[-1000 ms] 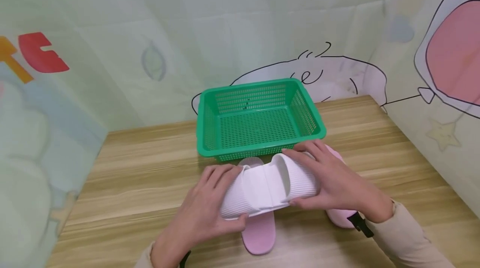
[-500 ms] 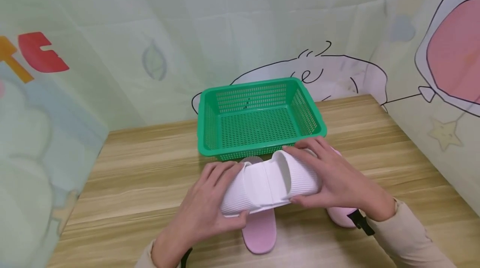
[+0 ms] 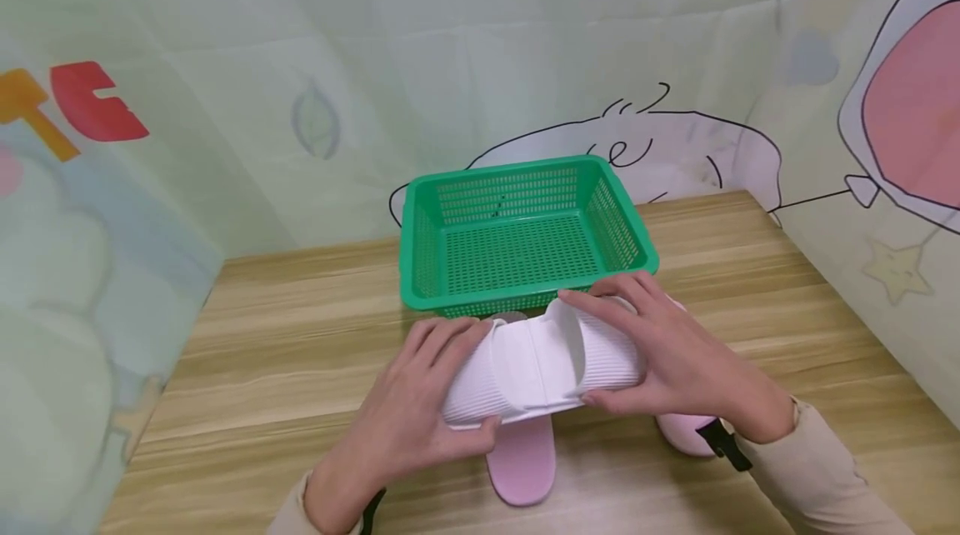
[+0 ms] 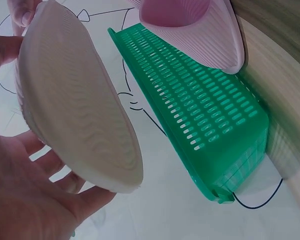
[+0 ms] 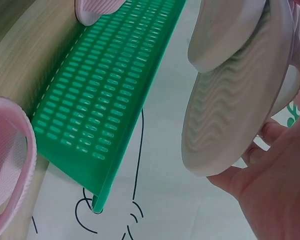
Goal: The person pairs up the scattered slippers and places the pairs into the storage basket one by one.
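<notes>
White slippers (image 3: 517,368), head view: rose slightly toward green basket (image 3: 528,292); hung in front of it, above pink slipper (image 3: 521,468), held at opposite toe ends between left grip (image 3: 408,402) and right grip (image 3: 678,352).
Sole (image 4: 82,100), left wrist view: grasped firmly enough by left grip, apparently; risked tilting with any loosening.
Overlapped soles (image 5: 235,100), right wrist view: held by right grip; could have slid apart and dropped if pulled outward, or bumped green basket if carried low.
</notes>
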A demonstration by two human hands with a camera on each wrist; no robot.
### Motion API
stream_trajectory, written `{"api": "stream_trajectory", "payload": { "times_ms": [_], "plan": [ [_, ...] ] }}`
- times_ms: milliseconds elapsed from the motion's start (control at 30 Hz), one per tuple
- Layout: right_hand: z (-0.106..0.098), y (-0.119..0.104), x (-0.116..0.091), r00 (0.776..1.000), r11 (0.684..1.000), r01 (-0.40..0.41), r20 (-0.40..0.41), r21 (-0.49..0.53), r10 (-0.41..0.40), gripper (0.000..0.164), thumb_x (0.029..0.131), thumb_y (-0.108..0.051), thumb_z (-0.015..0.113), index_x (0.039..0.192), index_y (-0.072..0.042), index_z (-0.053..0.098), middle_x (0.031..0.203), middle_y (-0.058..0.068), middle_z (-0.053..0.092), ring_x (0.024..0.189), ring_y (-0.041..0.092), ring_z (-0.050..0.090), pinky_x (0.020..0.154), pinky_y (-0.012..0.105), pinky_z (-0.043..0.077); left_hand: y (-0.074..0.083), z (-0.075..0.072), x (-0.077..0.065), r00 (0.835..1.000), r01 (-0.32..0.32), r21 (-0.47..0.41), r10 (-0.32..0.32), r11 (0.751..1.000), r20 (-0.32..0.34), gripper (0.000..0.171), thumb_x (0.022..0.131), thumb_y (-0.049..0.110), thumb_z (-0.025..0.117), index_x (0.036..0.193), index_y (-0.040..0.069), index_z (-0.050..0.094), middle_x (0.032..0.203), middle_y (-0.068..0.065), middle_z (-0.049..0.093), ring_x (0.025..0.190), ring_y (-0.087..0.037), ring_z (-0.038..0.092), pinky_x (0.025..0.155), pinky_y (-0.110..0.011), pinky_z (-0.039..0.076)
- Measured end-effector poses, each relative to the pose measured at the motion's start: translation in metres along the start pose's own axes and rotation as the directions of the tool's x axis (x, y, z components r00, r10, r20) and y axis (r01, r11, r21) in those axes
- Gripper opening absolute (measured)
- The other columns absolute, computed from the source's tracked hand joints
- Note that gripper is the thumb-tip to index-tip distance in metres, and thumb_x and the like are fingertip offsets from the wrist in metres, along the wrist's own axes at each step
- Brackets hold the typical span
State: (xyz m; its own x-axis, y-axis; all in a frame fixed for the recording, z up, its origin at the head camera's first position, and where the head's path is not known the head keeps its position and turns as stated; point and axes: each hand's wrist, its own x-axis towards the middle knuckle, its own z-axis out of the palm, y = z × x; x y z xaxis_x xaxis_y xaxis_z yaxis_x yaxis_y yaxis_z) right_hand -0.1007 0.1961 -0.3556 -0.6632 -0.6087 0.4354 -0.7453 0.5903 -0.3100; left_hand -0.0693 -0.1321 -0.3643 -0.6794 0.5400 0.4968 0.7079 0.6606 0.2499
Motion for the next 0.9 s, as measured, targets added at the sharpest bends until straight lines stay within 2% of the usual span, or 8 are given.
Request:
{"api": "stream_trajectory", "payload": {
  "times_ms": [100,300,900],
  "plan": [
    [-0.0008,-0.0007,0.0005,1.000,1.000,0.017,0.005,-0.007,-0.017,0.092,0.073,-0.056,0.092,0.154,-0.035,0.055,0.137,-0.002,0.055,0.126,0.016,0.044,0.083,0.037,0.053,-0.0002,-0.0003,0.0009,1.000,-0.017,0.007,0.017,1.000,-0.007,0.092,0.068,0.045,0.084,0.150,0.013,0.055,0.139,-0.004,0.063,0.123,-0.025,0.055,0.092,-0.043,0.059],
    [-0.0016,-0.0022,0.0021,0.999,0.999,0.044,0.008,-0.020,-0.044,0.081,0.076,-0.060,0.089,0.149,-0.039,0.060,0.138,0.002,0.056,0.127,0.020,0.046,0.086,0.042,0.052,-0.0006,-0.0006,0.0015,0.999,-0.030,0.020,0.030,0.999,-0.017,0.091,0.068,0.045,0.084,0.149,0.012,0.057,0.138,-0.004,0.064,0.121,-0.024,0.055,0.091,-0.043,0.058],
    [0.0021,-0.0073,0.0028,0.997,0.996,0.071,-0.010,-0.056,-0.072,0.080,0.077,-0.067,0.084,0.147,-0.038,0.061,0.135,0.000,0.057,0.123,0.017,0.049,0.082,0.036,0.052,0.0014,0.0012,0.0000,0.999,-0.037,0.040,0.038,0.999,-0.031,0.091,0.065,0.046,0.085,0.145,0.011,0.059,0.135,-0.005,0.065,0.120,-0.025,0.056,0.093,-0.041,0.058]
  ]
}}
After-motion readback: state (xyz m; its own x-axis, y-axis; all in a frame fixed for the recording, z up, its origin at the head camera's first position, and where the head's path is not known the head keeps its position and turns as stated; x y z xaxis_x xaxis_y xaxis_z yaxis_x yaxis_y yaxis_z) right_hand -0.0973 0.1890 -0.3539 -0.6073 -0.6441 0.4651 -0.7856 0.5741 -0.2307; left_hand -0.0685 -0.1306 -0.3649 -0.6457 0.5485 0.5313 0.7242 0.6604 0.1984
